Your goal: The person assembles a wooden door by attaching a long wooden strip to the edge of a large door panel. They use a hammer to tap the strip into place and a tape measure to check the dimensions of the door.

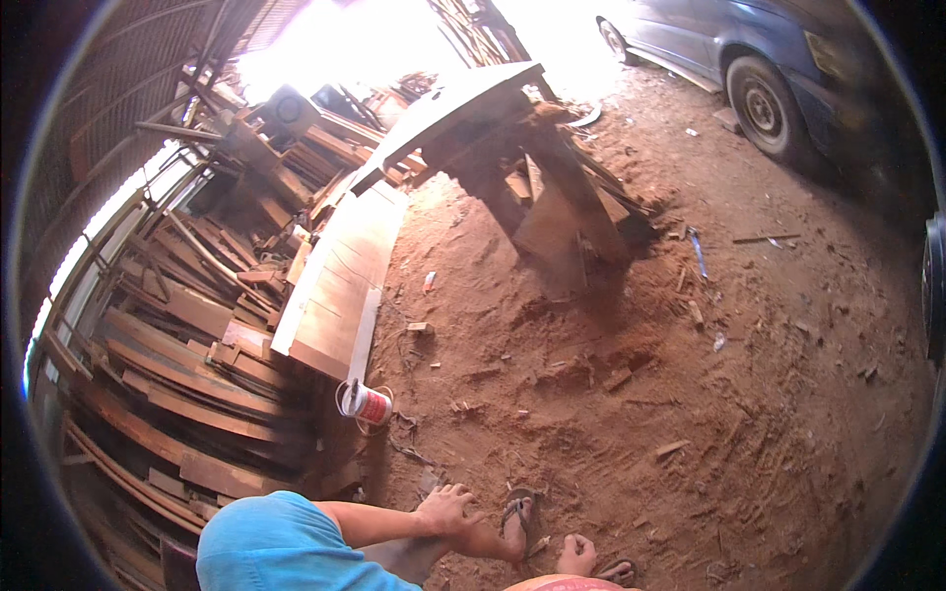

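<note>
Left hand (pixel 445 512) rests on the person's own ankle at 6 o'clock, fingers spread and draped loosely over it, gripping nothing else; the posture suggests it steadies the leg while the person sits low. Right hand (pixel 576 554) lies just beside it, toward 5 o'clock, curled loosely near a flip-flop sandal (pixel 520 520) on the foot; whether it holds anything cannot be told. Nearest object is a small red-and-white can (pixel 369 403), lying tipped on the dirt floor (pixel 690 394) at 7 o'clock from centre, contents not visible. It sits at the foot of a wide plank (pixel 340 281) propped on stacked timber (pixel 187 384). A wooden sawhorse worktop (pixel 493 118) stands at 12 o'clock; a parked blue car (pixel 749 59) at 1 o'clock.
</note>
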Demonstrator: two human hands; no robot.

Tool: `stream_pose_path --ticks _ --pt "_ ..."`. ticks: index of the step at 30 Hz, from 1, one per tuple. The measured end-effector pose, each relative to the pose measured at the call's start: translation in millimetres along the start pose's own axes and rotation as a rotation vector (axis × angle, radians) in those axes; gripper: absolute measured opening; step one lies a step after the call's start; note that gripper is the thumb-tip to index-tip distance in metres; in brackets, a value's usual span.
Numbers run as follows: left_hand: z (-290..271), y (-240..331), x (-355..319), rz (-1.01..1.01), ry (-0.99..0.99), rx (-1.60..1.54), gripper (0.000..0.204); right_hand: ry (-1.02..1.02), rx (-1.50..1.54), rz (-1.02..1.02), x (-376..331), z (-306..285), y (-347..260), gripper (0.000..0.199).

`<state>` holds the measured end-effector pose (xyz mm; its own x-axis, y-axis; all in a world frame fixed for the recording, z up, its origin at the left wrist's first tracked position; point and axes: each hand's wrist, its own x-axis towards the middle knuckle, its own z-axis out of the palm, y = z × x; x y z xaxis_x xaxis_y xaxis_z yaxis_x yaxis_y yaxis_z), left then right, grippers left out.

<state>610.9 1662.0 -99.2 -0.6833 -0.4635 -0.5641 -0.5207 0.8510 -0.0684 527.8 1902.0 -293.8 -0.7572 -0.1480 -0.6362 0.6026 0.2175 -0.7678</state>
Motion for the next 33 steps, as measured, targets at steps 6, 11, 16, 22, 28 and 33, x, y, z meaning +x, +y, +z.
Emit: stream_pose_path --ticks 6,11,16,22,28,33 --pt "10 -1 9 0.018 -0.03 0.03 0.06 -0.018 0.026 0.048 -11 -9 -22 0.031" --pt "3 11 15 0.063 -0.036 0.033 0.064 -0.032 0.048 0.098 -5 -12 -11 0.029" --pt "-3 15 19 0.072 -0.048 0.023 0.065 -0.026 0.132 0.053 -8 -9 -15 0.026" --pt "0 12 20 0.082 -0.047 0.029 0.066 -0.079 0.219 0.127 -15 -9 -37 0.027" --pt "1 7 16 0.015 -0.088 0.069 0.06 -0.087 0.026 0.149 -22 -9 -61 0.032" --pt "3 11 17 0.04 -0.083 0.07 0.062 -0.075 0.114 0.099 -10 2 -20 0.03"
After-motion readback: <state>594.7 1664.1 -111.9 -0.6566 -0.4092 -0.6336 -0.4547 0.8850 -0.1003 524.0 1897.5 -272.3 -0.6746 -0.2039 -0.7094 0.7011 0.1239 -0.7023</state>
